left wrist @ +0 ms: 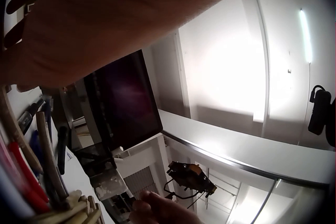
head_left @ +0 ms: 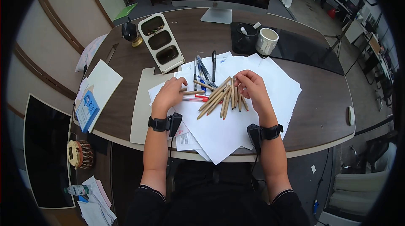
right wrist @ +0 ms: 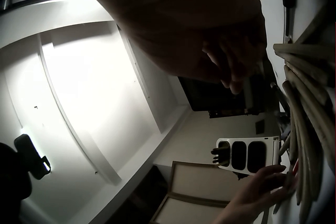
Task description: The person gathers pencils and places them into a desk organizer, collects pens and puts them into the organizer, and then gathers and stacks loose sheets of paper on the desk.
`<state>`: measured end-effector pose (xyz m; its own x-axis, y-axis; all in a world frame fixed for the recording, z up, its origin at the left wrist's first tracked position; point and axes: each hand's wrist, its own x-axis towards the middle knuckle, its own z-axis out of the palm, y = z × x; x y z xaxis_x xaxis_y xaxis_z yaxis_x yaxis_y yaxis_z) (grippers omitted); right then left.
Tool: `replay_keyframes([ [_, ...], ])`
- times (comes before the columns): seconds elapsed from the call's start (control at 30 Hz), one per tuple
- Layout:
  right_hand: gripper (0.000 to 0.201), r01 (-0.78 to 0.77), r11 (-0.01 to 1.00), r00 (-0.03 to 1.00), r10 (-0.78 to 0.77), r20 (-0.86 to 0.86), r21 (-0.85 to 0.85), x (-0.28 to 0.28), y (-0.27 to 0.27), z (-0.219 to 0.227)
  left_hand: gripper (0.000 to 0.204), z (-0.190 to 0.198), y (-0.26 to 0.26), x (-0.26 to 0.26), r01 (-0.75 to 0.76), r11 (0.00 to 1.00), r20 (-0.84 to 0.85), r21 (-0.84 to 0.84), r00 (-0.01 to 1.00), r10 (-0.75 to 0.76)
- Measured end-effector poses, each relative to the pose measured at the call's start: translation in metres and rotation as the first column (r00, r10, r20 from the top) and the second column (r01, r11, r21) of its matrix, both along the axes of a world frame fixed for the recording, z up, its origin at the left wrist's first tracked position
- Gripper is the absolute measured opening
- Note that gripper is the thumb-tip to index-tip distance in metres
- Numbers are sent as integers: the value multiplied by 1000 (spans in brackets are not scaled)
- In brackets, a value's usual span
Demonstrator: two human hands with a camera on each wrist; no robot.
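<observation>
1. Left hand (head_left: 169, 93): palm down, fingers loosely curled and pointing forward-right, fingertips low at the surface.
2. Right hand (head_left: 249, 86): palm down, fingers bent, tips turned in toward the left hand.
3. Both forearms: bare, reaching forward from the body, roughly parallel, dark sleeves pushed up near the elbows.
4. Each wrist: strapped with a dark band carrying a small camera unit.
5. Hands: near each other, not touching.
</observation>
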<state>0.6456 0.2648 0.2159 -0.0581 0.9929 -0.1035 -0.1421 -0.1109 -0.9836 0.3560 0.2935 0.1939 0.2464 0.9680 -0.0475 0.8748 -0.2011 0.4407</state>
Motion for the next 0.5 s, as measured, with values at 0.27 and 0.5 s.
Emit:
replay_keyframes([
  [0.27,14,32,999,999,-31,27,-34,-1,0,-2,23,4,0,-7,37,999,22,-29,999,-37],
  [0.5,14,33,999,999,-33,28,-21,-4,-2,-1,21,12,3,-14,64,996,72,-60,996,-59],
])
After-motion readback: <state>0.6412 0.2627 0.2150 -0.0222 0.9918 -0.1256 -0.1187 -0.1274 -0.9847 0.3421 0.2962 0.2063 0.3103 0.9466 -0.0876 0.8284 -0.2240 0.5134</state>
